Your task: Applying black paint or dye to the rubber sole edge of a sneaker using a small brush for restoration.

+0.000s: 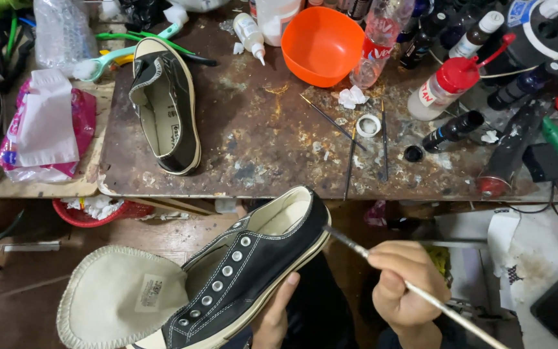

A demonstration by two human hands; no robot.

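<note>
My left hand [278,317] holds a black canvas sneaker [253,268] from beneath, its sole edge toward my right hand and its tongue [121,294] folded out to the left. My right hand [405,284] grips a thin paintbrush [421,292]; the brush tip touches the sneaker's heel edge near the white sole rim. A second black sneaker [166,106] lies on its side on the stained work table [259,148].
An orange bowl [322,45], a clear bottle [382,39], a glue bottle [250,35], a red-capped squeeze bottle [444,87], dark dye bottles [453,131] and spare brushes [356,139] crowd the table's back and right. Plastic bags [46,126] lie left. A red basket [95,210] sits below.
</note>
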